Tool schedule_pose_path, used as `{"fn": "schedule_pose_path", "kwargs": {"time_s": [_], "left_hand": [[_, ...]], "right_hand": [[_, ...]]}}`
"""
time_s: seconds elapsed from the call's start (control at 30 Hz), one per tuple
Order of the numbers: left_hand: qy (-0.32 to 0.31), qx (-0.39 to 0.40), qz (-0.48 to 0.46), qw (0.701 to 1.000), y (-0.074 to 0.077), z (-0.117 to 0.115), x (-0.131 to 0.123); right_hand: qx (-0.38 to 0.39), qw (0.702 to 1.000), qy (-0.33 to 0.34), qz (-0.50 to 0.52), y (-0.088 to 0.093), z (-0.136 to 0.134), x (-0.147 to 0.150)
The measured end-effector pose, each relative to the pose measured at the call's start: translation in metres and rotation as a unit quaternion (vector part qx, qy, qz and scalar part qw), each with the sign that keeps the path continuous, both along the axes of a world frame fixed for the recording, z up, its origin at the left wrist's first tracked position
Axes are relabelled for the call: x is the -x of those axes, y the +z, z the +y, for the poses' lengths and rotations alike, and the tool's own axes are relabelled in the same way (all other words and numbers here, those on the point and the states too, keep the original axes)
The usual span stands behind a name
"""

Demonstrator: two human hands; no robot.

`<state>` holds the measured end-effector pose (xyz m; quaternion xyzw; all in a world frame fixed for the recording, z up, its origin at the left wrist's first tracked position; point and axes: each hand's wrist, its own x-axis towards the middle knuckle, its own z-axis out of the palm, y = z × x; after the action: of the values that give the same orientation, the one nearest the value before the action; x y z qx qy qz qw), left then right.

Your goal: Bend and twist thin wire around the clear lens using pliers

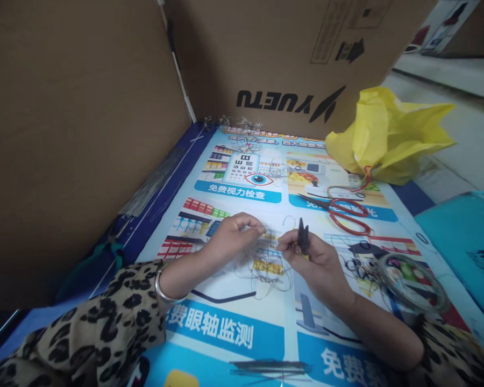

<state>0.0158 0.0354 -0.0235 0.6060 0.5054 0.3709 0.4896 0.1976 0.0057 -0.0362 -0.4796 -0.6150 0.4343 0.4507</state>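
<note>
At the poster centre, the left hand pinches a wire tangle; the right hand grips small black pliers against it. Red scissors lie toward the far right corner, beside a yellow bag.

Dim, flat indoor light; brightest at upper right, over the pale floor. Cardboard wall at left sits in dull shade, lower-left corner near black. Glossy poster carries a mild sheen only. Shadows soft and faint. Edges bend, wide-angle; sleeve smeared. Wire barely resolves; pliers a dark shape, detail lost.
</note>
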Motion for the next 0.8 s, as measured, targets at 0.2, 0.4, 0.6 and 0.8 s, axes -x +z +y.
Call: {"fn": "schedule_pose_path", "kwargs": {"time_s": [0.2, 0.4, 0.6, 0.8], "left_hand": [[-0.011, -0.023, -0.014, 1.000, 0.0012, -0.0037, 0.0042], [-0.040, -0.132, 0.026, 0.990, 0.0055, -0.0060, 0.0074], [-0.063, -0.164, 0.045, 0.983, 0.0076, -0.0082, 0.0088], [-0.076, -0.153, 0.050, 0.984, 0.0082, -0.0085, 0.0098]], "right_hand": [[0.016, 1.000, -0.002, 0.014, -0.0007, 0.0004, -0.0003], [0.019, 1.000, -0.006, 0.015, -0.0003, 0.0013, -0.0005], [0.002, 1.000, -0.008, 0.008, 0.0023, 0.0019, -0.0002], [0.013, 0.999, -0.027, 0.023, 0.0024, 0.0022, -0.0007]]}}
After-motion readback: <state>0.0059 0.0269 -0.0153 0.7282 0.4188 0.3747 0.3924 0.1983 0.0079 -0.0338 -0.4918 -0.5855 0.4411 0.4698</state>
